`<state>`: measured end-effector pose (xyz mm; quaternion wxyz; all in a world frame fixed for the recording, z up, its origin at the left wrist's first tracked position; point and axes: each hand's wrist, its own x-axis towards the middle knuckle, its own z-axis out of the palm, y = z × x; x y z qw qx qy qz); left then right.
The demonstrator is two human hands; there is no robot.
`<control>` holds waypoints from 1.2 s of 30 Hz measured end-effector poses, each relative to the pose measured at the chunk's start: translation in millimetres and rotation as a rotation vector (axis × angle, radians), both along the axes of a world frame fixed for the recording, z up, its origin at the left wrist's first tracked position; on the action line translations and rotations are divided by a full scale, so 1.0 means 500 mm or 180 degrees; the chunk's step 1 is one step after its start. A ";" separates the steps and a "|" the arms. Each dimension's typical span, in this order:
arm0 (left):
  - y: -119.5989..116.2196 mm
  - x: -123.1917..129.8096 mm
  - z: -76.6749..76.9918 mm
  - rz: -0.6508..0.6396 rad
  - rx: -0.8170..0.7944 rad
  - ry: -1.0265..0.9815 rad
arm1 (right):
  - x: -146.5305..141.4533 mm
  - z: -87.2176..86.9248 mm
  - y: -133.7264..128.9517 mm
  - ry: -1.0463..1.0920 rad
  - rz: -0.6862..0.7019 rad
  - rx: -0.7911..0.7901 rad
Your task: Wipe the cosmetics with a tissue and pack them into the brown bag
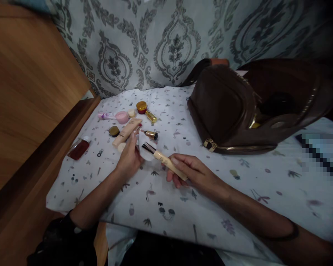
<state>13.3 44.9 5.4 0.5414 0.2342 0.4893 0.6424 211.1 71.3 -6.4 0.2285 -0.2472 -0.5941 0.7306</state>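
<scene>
My right hand (pixel 187 170) is closed around a slim cream-coloured tube (pixel 166 161) with small print on its side. Several dark, thin prongs (pixel 149 147) stick out of the tube's far end. A white, tissue-like piece (pixel 146 153) sits at the fingers of my left hand (pixel 130 157), which seem closed on its edge. Beyond it lies a gold-and-black lipstick (pixel 151 135). Just past my left hand are a large beige squeeze tube (pixel 127 132) and a pale round lid (pixel 121 147), partly hidden.
Farther back are a pink jar (pixel 122 117), a red jar with gold lid (pixel 141 107), a gold tube (pixel 151 117) and a dark gold jar (pixel 114 130). A red bottle (pixel 79 149) lies left. An open brown bag (pixel 224 107) stands right; wooden furniture (pixel 30 92) borders the left.
</scene>
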 end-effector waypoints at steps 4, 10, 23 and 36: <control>-0.019 0.020 0.022 -0.0743 0.0377 -0.0285 | 0.002 -0.008 0.007 -0.0146 -0.0422 0.0190; -0.034 0.020 0.008 -0.0844 0.0523 0.0101 | 0.006 -0.015 0.006 -0.0296 -0.0339 0.0796; -0.039 0.023 0.004 -0.0624 -0.0132 0.0420 | 0.004 -0.013 -0.018 -0.0213 -0.0205 0.1314; -0.032 0.070 0.014 -0.0931 -0.0101 0.1254 | 0.058 0.041 0.002 -0.0392 -0.1347 0.1734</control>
